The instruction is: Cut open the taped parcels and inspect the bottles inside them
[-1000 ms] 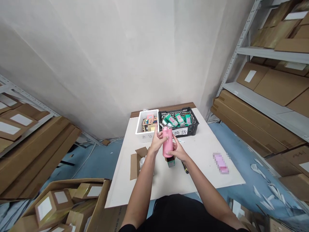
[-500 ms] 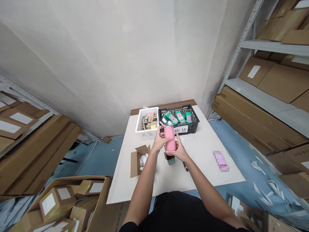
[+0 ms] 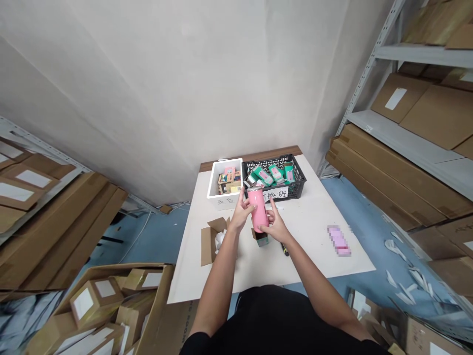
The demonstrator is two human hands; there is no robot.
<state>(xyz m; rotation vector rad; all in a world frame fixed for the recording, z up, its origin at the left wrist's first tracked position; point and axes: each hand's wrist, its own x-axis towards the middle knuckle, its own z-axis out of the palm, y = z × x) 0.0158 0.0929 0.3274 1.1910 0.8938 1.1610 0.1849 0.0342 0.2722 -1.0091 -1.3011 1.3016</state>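
Observation:
A pink tumbler [image 3: 258, 211] with a silver rim is held up above the table, tilted slightly. My left hand [image 3: 242, 213] grips its left side, thumb across the front. Around the lower right side is my right hand [image 3: 275, 224], with its thumb near the base. Just below the tumbler stands a small open green box [image 3: 262, 240], partly hidden by it. An open brown carton [image 3: 207, 246] with white wrapping inside sits left of my left forearm. By my right wrist lies a yellow and black cutter [image 3: 285, 249].
Behind my hands stand a white foam box [image 3: 225, 203] of small packages and a black crate [image 3: 300, 186] of green boxes. A blurred pink item [image 3: 339, 240] lies at the table's right. Shelves of cartons flank both sides; a large carton [image 3: 168, 276] of parcels stands lower left.
The tumbler has turned a little in my hands, and the strap at its top left no longer shows. Both hands still hold it. The camera view has shifted slightly.

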